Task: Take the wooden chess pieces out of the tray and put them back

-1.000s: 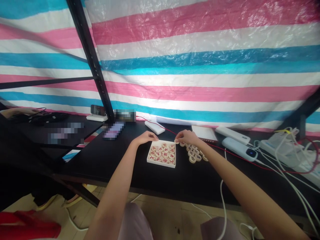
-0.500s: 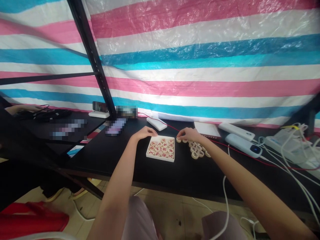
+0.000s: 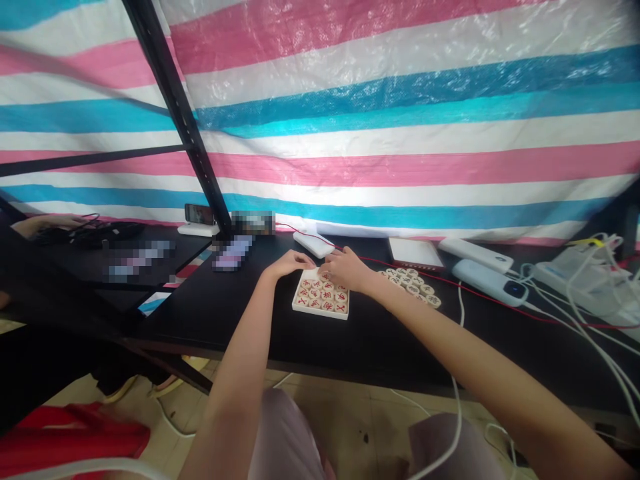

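Observation:
A shallow white box [image 3: 320, 311] lies on the black table, holding rows of round Chinese chess pieces [image 3: 315, 294] with red characters. My left hand [image 3: 291, 264] is at the box's far left corner, its fingers closed on the rim. Over the far part of the box is my right hand [image 3: 346, 268], fingertips pinched downward on a chess piece, which they mostly hide. To the right, partly behind my right forearm, several loose chess pieces [image 3: 413, 283] with dark characters lie on the table.
Behind the box lies a white power bank [image 3: 314, 244]. A white lid-like tray [image 3: 414, 254], white devices [image 3: 490, 283] and tangled cables [image 3: 595, 287] occupy the right. A red wire crosses the table. Left stand a black post [image 3: 175, 100] and a phone [image 3: 199, 214]; another person's hand [image 3: 47, 227] shows there.
My right hand has moved left from beside the loose pieces to over the far part of the box, carrying a piece. My left hand has stayed at the box's corner.

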`<state>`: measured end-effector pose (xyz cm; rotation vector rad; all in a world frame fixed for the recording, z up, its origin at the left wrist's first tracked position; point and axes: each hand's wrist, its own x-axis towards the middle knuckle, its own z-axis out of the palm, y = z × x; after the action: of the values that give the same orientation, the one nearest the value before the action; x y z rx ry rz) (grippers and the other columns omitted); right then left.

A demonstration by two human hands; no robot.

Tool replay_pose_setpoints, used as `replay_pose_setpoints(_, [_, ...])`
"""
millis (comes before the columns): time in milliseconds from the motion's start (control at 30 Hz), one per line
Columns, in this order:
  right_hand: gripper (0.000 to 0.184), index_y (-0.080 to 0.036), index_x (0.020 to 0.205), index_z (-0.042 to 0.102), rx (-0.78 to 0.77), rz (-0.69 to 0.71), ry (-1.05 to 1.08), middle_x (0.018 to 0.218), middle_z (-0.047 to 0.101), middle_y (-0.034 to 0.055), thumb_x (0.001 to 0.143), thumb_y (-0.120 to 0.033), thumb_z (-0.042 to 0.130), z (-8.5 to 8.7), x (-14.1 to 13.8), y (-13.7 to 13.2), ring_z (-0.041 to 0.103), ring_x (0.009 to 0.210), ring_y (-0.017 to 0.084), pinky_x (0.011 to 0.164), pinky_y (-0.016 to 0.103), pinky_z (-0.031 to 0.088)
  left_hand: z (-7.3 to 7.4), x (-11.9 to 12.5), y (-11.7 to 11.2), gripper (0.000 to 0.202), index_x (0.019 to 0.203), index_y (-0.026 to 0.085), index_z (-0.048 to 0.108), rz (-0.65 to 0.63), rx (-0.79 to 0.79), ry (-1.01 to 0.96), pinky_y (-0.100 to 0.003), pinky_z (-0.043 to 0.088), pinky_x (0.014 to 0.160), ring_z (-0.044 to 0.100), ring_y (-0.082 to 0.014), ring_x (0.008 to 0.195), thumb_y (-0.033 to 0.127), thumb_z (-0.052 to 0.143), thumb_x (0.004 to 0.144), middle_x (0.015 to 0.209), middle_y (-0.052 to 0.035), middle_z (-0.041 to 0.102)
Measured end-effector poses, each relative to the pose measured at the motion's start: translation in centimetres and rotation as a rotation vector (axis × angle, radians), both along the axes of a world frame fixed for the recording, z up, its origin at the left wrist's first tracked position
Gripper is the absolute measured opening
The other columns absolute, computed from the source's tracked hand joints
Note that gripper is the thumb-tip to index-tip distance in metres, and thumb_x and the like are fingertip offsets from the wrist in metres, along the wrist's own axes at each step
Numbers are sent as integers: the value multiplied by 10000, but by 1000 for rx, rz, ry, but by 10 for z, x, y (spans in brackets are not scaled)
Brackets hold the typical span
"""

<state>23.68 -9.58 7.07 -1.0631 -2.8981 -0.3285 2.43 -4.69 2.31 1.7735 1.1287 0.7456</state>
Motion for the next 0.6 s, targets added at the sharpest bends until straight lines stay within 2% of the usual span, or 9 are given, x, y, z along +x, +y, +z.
replay_pose_setpoints(67, [284, -291, 1015, 690, -1, 50, -13, 1057, 629, 72, 849, -176, 490, 0, 0, 3, 508, 983, 217, 784, 340, 253, 0, 0, 0, 315, 760, 134, 744, -9, -4, 0, -350, 434, 859, 609, -234, 889, 402, 749, 595, 927, -91, 707])
replay_pose_setpoints(167, [189, -268, 957, 701, -18, 52, 61, 1050, 634, 59, 819, -271, 571, 5, 10, 11, 500, 991, 217, 778, 326, 260, 1, 0, 0, 308, 773, 142, 745, -13, -3, -2, -343, 430, 864, 610, -228, 886, 396, 750, 600, 908, -81, 711])
replay_pose_setpoints(300, [264, -251, 992, 675, -46, -78, 294, 1096, 630, 31, 839, -425, 548, 16, 36, 20, 495, 1021, 213, 796, 318, 281, 3, -2, -2, 289, 778, 145, 746, -21, -8, -2, -333, 426, 866, 611, -222, 892, 384, 743, 617, 935, -82, 708])
replay_pose_setpoints(367, [280, -252, 953, 680, -79, -157, 314, 1104, 630, 23, 843, -461, 530, 17, 51, 22, 491, 1033, 219, 804, 325, 285, 5, -5, -3, 283, 757, 139, 742, 4, -16, 0, -337, 428, 863, 612, -225, 890, 381, 747, 611, 944, -90, 705])
replay_pose_setpoints(467, [258, -262, 912, 692, -115, -228, 222, 1102, 626, 20, 820, -462, 558, 11, 64, 20, 489, 1017, 226, 786, 336, 282, 8, -8, -5, 280, 740, 131, 736, 44, -18, 6, -349, 431, 860, 614, -230, 881, 376, 749, 603, 932, -98, 705])
replay_pose_setpoints(600, [262, -264, 939, 691, -85, -213, 170, 1117, 617, 34, 824, -454, 553, -4, 64, 15, 476, 1017, 227, 783, 345, 272, 10, -9, -7, 286, 728, 129, 732, 50, -11, 0, -356, 432, 863, 615, -231, 872, 383, 750, 596, 922, -100, 706])
